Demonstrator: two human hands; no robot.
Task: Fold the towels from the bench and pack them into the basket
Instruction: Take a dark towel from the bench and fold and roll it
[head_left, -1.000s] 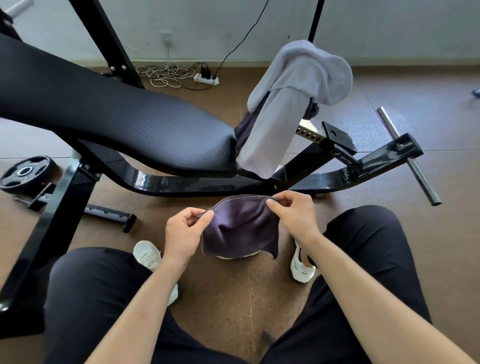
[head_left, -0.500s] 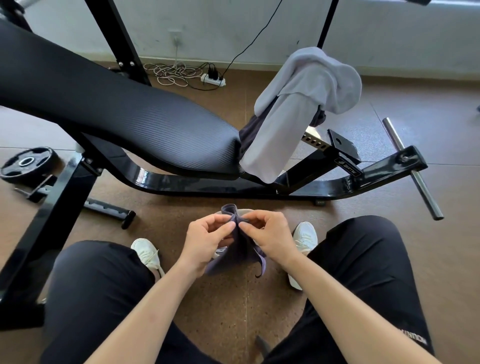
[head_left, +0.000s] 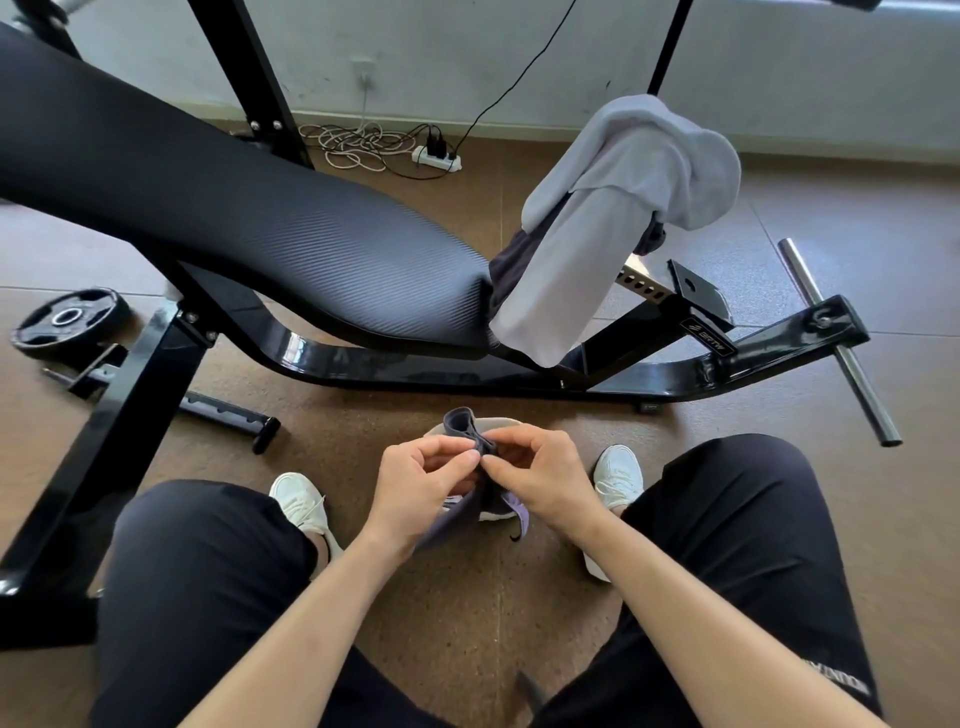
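Observation:
A small dark purple towel (head_left: 467, 423) is folded in half and hangs between my knees. My left hand (head_left: 418, 480) and my right hand (head_left: 540, 475) meet at its top edge, each pinching the cloth with thumb and fingers. Behind and under the hands a pale basket rim (head_left: 501, 422) shows on the floor, mostly hidden. A light grey towel (head_left: 613, 218) is draped over the foot end of the black bench (head_left: 249, 218), with a darker cloth (head_left: 511, 260) tucked beneath it.
The bench frame (head_left: 467, 371) runs across the floor just beyond the hands, with a steel bar (head_left: 841, 343) sticking out at right. A weight plate (head_left: 70, 319) and a black peg (head_left: 228, 415) lie at left. Cables and a power strip (head_left: 436, 156) sit by the wall.
One second ago the hands held the purple towel spread wide. They have since come together, folding it in half, and now stay pinched at its top edge.

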